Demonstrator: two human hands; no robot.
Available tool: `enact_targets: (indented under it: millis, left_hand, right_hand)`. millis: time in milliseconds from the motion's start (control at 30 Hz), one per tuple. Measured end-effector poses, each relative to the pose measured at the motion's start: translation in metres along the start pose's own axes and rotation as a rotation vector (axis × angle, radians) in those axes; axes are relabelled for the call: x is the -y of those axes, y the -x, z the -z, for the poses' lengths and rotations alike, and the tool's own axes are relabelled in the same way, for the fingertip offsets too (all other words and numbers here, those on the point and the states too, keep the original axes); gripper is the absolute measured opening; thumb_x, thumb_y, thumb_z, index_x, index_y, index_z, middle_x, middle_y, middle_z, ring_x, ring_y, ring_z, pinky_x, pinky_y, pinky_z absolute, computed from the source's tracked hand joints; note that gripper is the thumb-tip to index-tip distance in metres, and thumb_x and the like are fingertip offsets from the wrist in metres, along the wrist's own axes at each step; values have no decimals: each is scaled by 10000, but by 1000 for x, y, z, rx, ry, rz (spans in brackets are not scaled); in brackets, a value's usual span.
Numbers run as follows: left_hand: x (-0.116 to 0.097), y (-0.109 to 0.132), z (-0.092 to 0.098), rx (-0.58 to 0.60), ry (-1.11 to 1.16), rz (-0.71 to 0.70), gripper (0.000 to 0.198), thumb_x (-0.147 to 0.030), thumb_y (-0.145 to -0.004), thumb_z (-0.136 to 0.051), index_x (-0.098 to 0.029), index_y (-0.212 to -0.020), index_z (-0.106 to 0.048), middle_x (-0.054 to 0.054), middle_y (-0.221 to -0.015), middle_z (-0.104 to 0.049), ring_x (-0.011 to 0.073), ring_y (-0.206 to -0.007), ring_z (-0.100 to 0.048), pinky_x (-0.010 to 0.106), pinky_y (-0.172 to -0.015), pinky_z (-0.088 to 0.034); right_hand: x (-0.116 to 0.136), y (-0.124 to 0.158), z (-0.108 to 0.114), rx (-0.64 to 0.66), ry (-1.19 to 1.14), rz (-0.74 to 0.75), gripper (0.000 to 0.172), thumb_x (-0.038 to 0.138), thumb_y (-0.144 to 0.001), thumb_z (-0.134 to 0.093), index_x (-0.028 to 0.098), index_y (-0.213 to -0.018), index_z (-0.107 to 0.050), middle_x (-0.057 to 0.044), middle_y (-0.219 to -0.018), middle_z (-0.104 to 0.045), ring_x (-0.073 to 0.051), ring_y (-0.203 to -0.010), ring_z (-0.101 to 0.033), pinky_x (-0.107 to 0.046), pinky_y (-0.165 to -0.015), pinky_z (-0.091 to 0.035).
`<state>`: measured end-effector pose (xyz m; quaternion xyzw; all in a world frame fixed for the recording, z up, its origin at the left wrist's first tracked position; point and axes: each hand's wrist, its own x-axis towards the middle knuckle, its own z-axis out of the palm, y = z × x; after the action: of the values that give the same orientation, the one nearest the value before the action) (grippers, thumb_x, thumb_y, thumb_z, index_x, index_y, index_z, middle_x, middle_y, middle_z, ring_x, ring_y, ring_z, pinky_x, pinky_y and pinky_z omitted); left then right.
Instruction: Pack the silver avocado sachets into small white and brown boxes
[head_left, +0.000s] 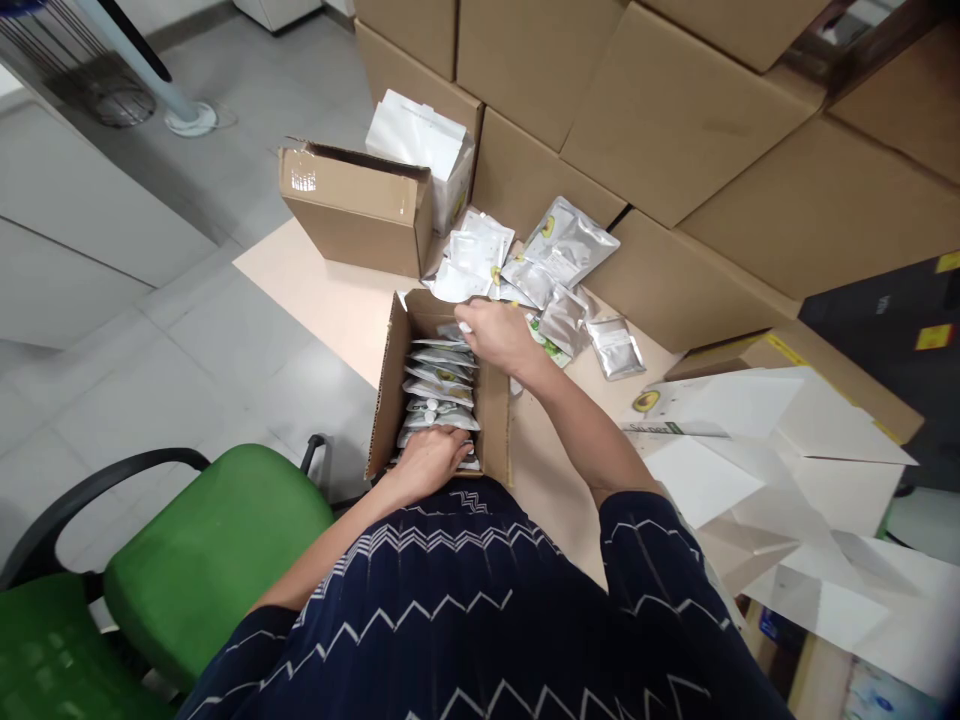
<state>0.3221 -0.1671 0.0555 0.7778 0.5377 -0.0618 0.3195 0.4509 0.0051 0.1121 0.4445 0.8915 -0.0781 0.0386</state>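
An open cardboard box (495, 420) stands against my body, with a row of silver pouches (441, 375) on edge inside it. At least one pouch shows a white spout cap (430, 405). My left hand (431, 460) reaches over the box's near left part and lies on the nearest pouches, fingers stretched over their tops and partly hidden. Above the far right corner of the box is my right hand (495, 335), closed, with a small white bit at its fingertips that I cannot make out. Loose silver pouches (574, 245) lie on the table beyond the box.
Another cardboard box (360, 215) and a white carton (420, 140) stand at the table's far left. Stacked cardboard boxes (540, 70) wall off the back. Flattened white cartons (780, 450) pile up at right. A green chair (217, 550) is at left.
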Motion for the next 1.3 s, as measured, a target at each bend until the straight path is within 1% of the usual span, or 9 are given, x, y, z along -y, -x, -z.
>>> enact_targets:
  millis: [67, 133, 267, 433, 633, 933, 1067, 1167, 1300]
  left_hand:
    - [1, 0, -2, -2, -1, 1, 346, -367, -1040, -377, -208, -1157, -662, 103, -1131, -713, 238, -1054, -673, 329, -874, -508]
    - [2, -1, -3, -6, 7, 1, 341, -360, -1038, -384, -208, -1172, -659, 101, -1146, -712, 234, -1054, -674, 327, -882, -509]
    - [4, -1, -6, -18, 29, -17, 344, -360, -1038, -385, -208, -1186, -656, 99, -1179, -707, 237, -1087, -667, 334, -907, -508]
    - [5, 0, -6, -18, 31, -17, 336, -351, -1036, -393, -201, -1185, -655, 107, -1186, -707, 248, -1091, -673, 344, -912, -516]
    - [5, 1, -6, -4, 50, -15, 337, -347, -1035, -400, -211, -1228, -640, 97, -1245, -696, 236, -1141, -661, 334, -954, -505]
    - [7, 3, -9, -18, 126, -42, 362, -348, -1037, -374, -210, -1216, -658, 107, -1236, -699, 237, -1126, -667, 337, -952, -508]
    - [1, 10, -1, -26, 293, -87, 450, -438, -1049, -303, -231, -1229, -659, 85, -1209, -717, 229, -1099, -675, 342, -948, -505]
    - [-10, 16, 7, -29, 403, -127, 515, -531, -1036, -285, -231, -1308, -603, 84, -1212, -716, 234, -1098, -675, 357, -947, -500]
    - [-30, 15, 7, -42, 298, -13, 662, -709, -908, -464, -213, -1345, -509, 93, -1020, -724, 289, -960, -696, 410, -853, -518]
  right_hand:
    - [1, -1, -6, 150, 46, -17, 311, 182, -959, -476, 172, -1193, -681, -153, -1109, -723, -274, -1020, -684, -328, -811, -478]
    - [3, -3, -11, 215, 63, -18, 313, 166, -954, -476, 165, -1174, -698, -173, -1119, -730, -287, -1055, -690, -340, -825, -499]
    - [10, -10, -14, 193, 49, -50, 319, 133, -943, -473, 154, -1117, -739, -194, -1126, -741, -297, -1097, -694, -364, -877, -524]
    - [14, -25, -13, 269, 30, -122, 287, 182, -912, -572, 75, -1107, -752, -260, -1099, -737, -316, -1102, -705, -341, -878, -549]
    - [17, -31, -11, 300, 65, 12, 375, 55, -916, -484, 117, -1190, -734, -223, -1137, -738, -306, -1122, -706, -358, -880, -571]
    - [15, -39, -24, 313, 104, 142, 409, 14, -907, -426, 59, -1167, -738, -231, -1096, -745, -302, -1115, -710, -353, -884, -571]
    - [7, -40, -32, 350, 98, 134, 403, 16, -911, -438, 72, -1182, -732, -220, -1143, -737, -298, -1128, -703, -338, -895, -561]
    - [5, -41, -36, 351, 87, 125, 380, 26, -918, -461, 73, -1180, -733, -219, -1166, -731, -303, -1139, -697, -329, -904, -551]
    - [5, -42, -38, 448, 67, 112, 317, 91, -906, -559, 74, -1166, -740, -215, -1182, -728, -312, -1127, -696, -328, -890, -541]
